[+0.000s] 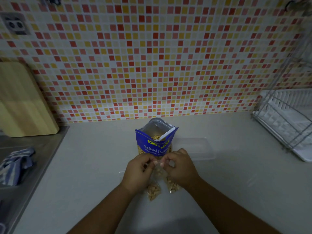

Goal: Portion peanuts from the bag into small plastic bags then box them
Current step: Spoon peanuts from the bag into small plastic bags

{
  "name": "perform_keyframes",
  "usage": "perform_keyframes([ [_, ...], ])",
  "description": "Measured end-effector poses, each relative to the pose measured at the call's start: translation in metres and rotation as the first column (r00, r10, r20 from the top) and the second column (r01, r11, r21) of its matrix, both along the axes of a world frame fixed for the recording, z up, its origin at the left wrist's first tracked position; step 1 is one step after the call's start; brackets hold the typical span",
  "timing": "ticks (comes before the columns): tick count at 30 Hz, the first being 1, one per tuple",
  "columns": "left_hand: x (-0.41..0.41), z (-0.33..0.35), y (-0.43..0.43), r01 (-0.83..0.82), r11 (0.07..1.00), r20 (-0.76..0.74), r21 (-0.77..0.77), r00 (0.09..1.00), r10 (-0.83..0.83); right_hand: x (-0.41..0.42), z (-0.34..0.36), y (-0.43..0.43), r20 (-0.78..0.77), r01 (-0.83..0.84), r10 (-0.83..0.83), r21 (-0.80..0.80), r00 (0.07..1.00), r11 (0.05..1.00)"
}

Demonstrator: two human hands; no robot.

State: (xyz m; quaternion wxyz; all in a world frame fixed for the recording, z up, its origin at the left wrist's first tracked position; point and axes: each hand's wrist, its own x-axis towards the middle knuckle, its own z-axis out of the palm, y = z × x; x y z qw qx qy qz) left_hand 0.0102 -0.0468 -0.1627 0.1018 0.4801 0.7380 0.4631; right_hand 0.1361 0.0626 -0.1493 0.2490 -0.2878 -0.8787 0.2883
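1. A tiled wall [152, 56] of small red, orange, yellow and white squares fills the far half of the view, with a socket [15, 24] set into it at the far left.
2. A pale counter [236, 191] is seen below the wall, running from the near edge to the foot of the tiles.
3. A wooden cutting board [23, 102] is leaned upright against the wall at the far left.
4. A wire dish rack [287, 119] on a white tray is placed at the far right of the counter.
5. A metal sink surface [25, 159] is set into the counter on the left, and a blue-and-white striped cloth [15, 166] is laid on it.
6. A clear plastic box [195, 147] is stood on the counter just right of the peanut bag; its outline is faint.
7. A blue peanut bag [156, 142] is stood upright at the middle of the counter, its top open, peanuts visible inside and a white scoop handle [166, 135] poking out.
8. The left hand [137, 171] and the right hand [180, 166] are held close together just in front of the peanut bag, fingers curled and pinched on the top edge of a small plastic bag [158, 171] between them.
9. Two filled small bags [153, 191] of peanuts are laid on the counter under the hands, one on the left and one [173, 184] on the right, partly hidden by the wrists.
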Motion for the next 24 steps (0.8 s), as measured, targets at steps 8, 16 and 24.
perform_keyframes([
  [8,-0.003,0.001,-0.003,-0.003,1.000,0.035,-0.031,0.999,0.004,0.003,0.007,-0.002,0.031,0.028,-0.024,-0.132,0.999,0.991],
  [16,-0.007,-0.002,-0.012,-0.027,0.996,0.187,-0.085,0.981,0.042,0.007,0.007,0.001,0.076,0.039,-0.024,-0.196,0.997,0.980],
  [24,-0.003,-0.014,-0.006,0.016,0.953,0.646,-0.302,0.738,0.192,0.008,-0.015,0.014,0.443,0.199,-0.096,-0.194,0.892,0.961],
])
